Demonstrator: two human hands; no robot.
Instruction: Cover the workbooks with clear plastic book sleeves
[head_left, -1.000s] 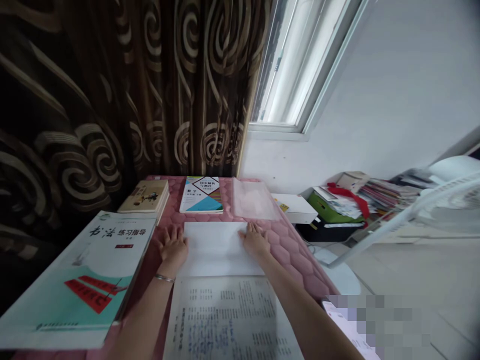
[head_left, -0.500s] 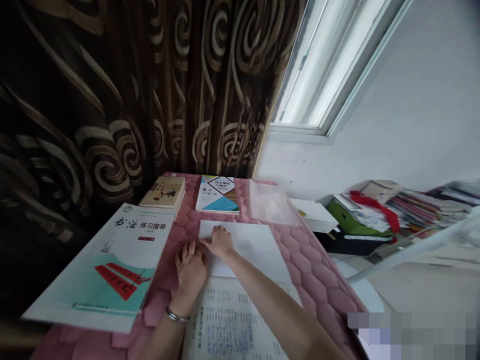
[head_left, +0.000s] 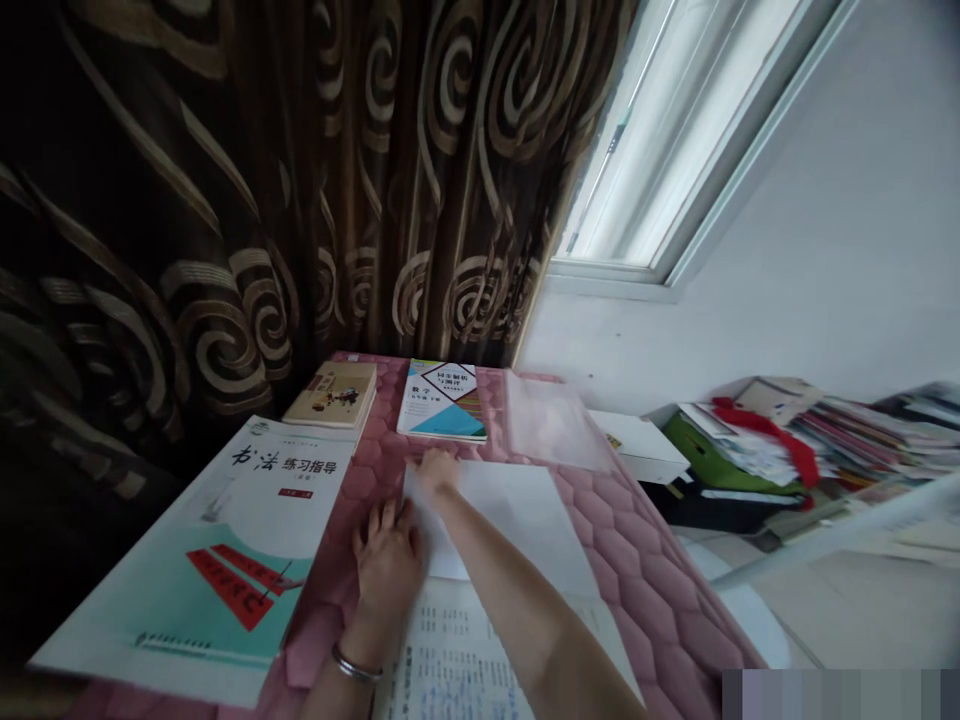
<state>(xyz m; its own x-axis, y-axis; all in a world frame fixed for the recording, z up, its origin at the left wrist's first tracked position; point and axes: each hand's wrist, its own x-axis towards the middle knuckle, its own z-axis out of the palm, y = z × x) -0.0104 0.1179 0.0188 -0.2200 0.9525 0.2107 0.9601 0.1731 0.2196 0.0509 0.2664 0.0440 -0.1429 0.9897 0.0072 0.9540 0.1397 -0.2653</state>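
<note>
Dim room, lit from the upper right
The window (head_left: 686, 140) glares nearly white; the curtain (head_left: 360, 180) sinks into deep shadow toward the left; the wall (head_left: 847, 220) is softly grey, darkening at the far corner; the right hand (head_left: 436, 472) is blurred, the left hand (head_left: 388, 565) sharper; wide-angle stretch pulls the edges; coarse pixel blocks (head_left: 840, 695) cover the lower right corner.

On my feed, L hand (head_left: 388, 562) is palm-down at the near part of the white sheet's (head_left: 529, 510) L edge, fingers slightly spread. R forearm (head_left: 517, 610) slants over the sheet, R hand (head_left: 436, 470) at its far-L corner, fingers too blurred to read, approx. palm-down.
</note>
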